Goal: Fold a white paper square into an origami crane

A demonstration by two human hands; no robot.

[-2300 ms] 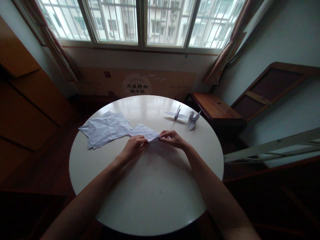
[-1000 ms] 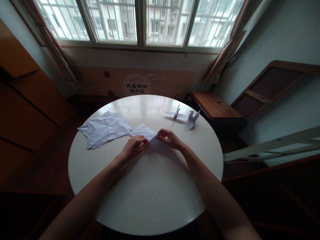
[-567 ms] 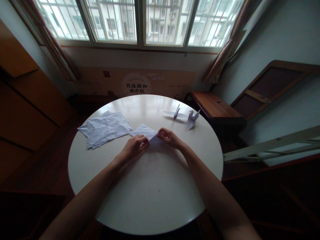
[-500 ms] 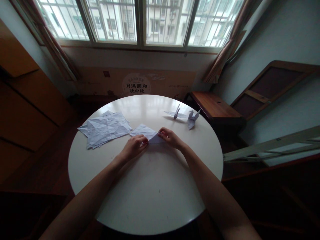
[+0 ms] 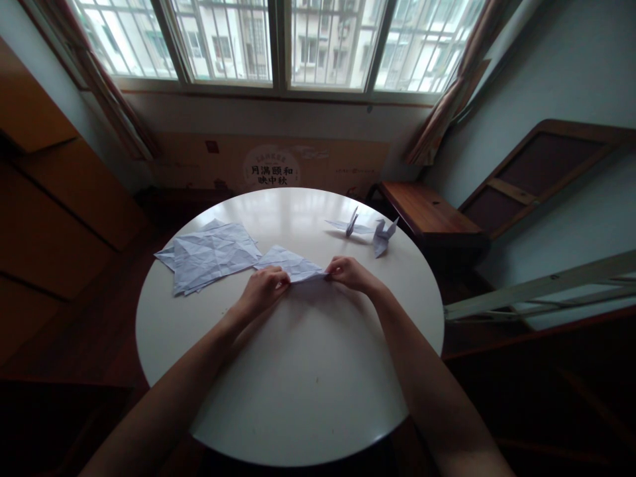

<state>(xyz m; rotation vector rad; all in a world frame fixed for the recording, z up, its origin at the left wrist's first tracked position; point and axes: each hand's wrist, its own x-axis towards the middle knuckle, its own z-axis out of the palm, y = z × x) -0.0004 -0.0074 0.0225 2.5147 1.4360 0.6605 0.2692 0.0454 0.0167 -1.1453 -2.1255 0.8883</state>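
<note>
A creased white sheet of paper (image 5: 293, 262), partly folded, is held between both hands over the round white table (image 5: 298, 371). My left hand (image 5: 265, 286) pinches its near left edge. My right hand (image 5: 348, 273) grips the right corner with thumb and fingers together. Close to the left hand lies a stack of creased paper sheets (image 5: 213, 255), and the held sheet's left tip reaches its edge. Beyond the right hand stand two folded paper cranes, one at the far right (image 5: 382, 235) and another slightly left of it (image 5: 350, 225).
A low wooden bench (image 5: 427, 209) stands past the table's right side. Orange cabinets (image 5: 59, 199) line the left. Behind the table are a printed cardboard panel (image 5: 338, 156) and a barred window (image 5: 328, 46) with curtains. A pale metal frame (image 5: 536, 288) is at right.
My right hand has moved right and slightly toward me with the paper's corner. The raised near flap now lies lower, and more of the sheet's upper face shows. The left hand has shifted slightly left.
</note>
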